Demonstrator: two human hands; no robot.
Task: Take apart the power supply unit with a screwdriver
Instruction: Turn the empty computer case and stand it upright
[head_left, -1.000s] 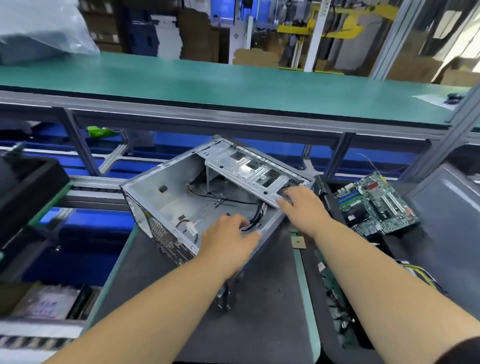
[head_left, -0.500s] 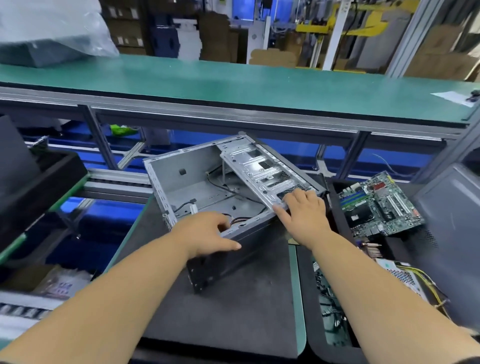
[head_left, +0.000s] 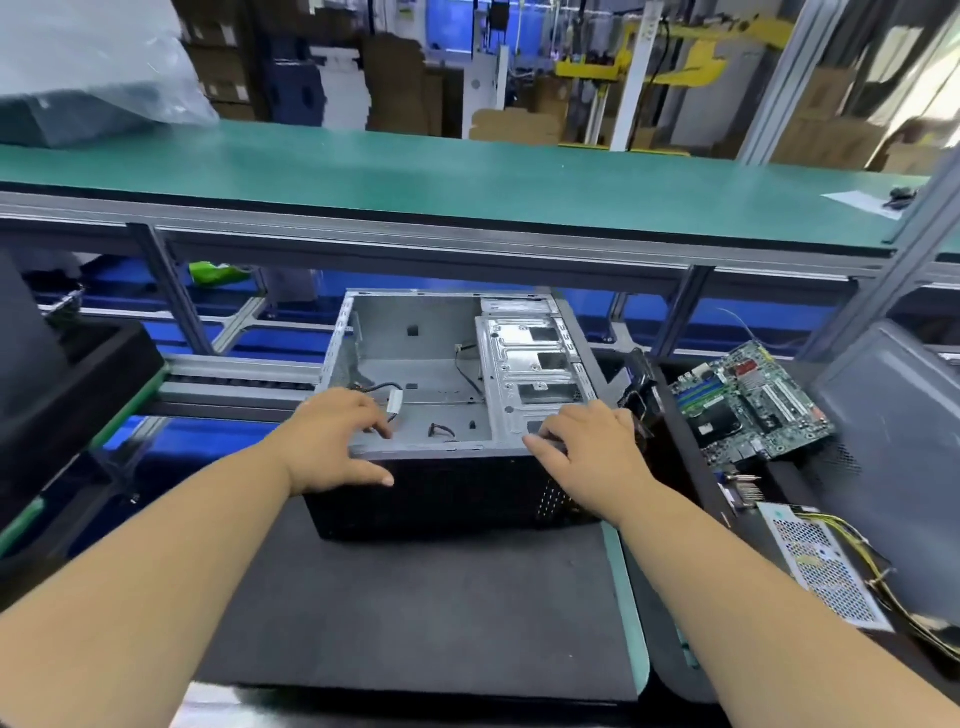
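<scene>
I see the computer case (head_left: 415, 374) open side up, long axis left-right; my left hand (head_left: 332, 441) and right hand (head_left: 587, 447) each grip its near rim.

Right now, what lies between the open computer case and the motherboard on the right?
In the head view, a black upright part with cables stands between the computer case and the motherboard.
</scene>
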